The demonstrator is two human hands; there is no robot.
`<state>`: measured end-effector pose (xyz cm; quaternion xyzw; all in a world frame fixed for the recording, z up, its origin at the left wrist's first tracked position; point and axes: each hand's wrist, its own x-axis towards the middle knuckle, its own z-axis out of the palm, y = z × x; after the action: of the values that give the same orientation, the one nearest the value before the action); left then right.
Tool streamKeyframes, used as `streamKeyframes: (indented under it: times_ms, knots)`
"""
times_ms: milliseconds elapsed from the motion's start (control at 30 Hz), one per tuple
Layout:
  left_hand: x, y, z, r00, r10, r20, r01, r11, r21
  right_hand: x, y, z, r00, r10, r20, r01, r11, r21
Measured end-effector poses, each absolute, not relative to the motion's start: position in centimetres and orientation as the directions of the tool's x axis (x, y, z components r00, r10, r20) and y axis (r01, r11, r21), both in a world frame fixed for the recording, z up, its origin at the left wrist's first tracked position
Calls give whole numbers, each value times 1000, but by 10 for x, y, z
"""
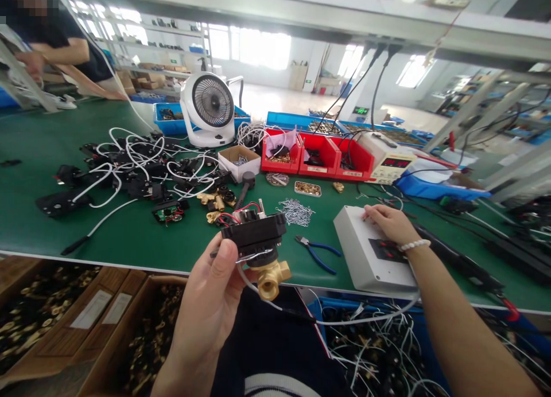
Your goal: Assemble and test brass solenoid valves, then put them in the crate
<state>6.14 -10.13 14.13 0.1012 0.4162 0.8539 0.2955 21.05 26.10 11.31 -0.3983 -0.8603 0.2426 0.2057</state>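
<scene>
My left hand (217, 285) is closed round a motorized valve (253, 233), held up over the table's front edge. The valve has a black housing with red wires and small parts showing on top. Below the housing is a brass body (270, 279) with an open port turned towards me. A white cable runs from the valve to the right, past a grey-white control box (357, 245). My right hand (390, 224) rests on that box, thumb and fingers pinched together at its far left part; what they grip is hidden. Blue-handled cutters (321, 252) lie between the valve and the box.
Metal clips (296, 211) lie in a heap behind the cutters. Black housings with white cables (129, 173) crowd the left. A fan (210, 107), red bins (318, 156) and a power supply (390, 160) stand behind. A co-worker's arm (69, 55) is at far left.
</scene>
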Motion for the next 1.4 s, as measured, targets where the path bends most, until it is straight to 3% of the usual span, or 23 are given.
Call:
streamKeyframes:
  times_ms: [500, 900, 1133, 1400]
  knots:
    - [61, -103, 140, -763, 645, -39, -454, -493, 742, 210, 260, 114, -581, 803, 134, 599, 533, -598]
    - [62, -104, 143, -794, 606, -46, -456, -544, 705, 210, 261, 112, -582, 802, 136, 597, 534, -598]
    - [59, -97, 147, -715, 665, -214, -643, -505, 576, 210, 260, 112, -591, 793, 149, 575, 543, -612]
    - [62, -98, 148, -630, 754, -185, -721, -478, 502, 211, 260, 110, -584, 797, 157, 568, 539, -622]
